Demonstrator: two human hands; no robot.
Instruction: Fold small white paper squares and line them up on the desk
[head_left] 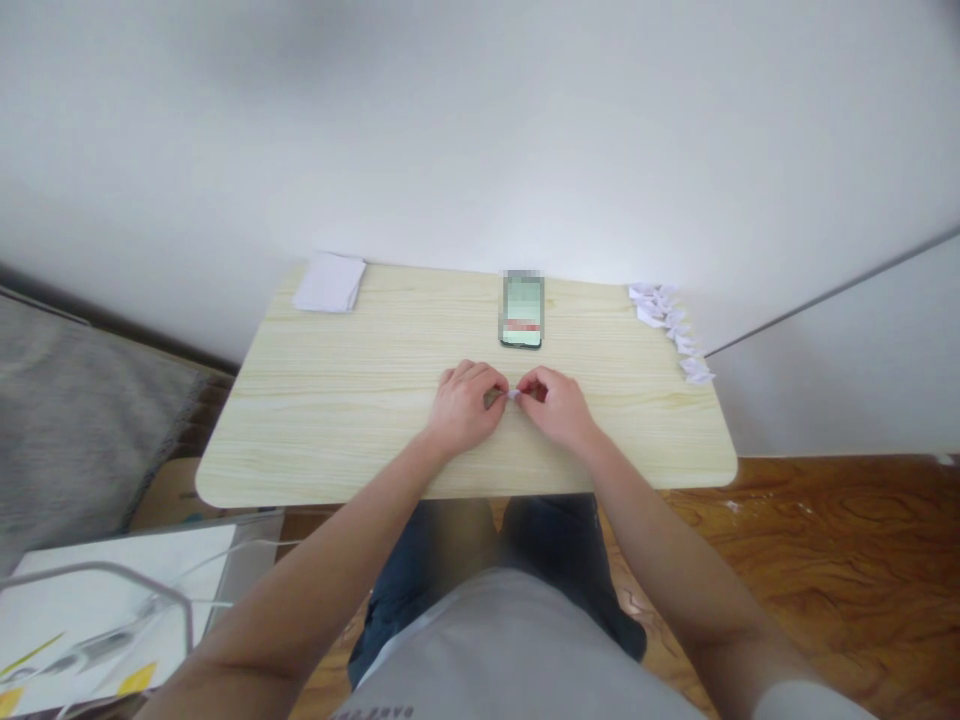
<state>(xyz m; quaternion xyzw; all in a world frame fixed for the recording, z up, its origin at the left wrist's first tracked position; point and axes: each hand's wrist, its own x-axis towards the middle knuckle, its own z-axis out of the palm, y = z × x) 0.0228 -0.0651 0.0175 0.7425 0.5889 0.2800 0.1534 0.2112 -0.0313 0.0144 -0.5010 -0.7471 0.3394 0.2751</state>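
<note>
The person's bare left forearm [382, 510] and right forearm [660, 530] reach forward, slanting inward. The left hand [466, 410] and right hand [561, 408] sit just beside each other, backs up, each with thumb and fingertips [501, 382] drawn into a pinch, remaining fingers curled.

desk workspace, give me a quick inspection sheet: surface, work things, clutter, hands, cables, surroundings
surface: light wood-look desk, rounded near corners
work things: small white piece between the hands; stack of white paper at the far left corner; folded white papers along the right end
clutter: phone lying beyond the hands, screen lit
hands: left hand and right hand both pinch the small white piece
cables: thin white cable at lower left, off the desk
surroundings: pale wall behind, brown wooden floor at right, grey cloth at left
</note>
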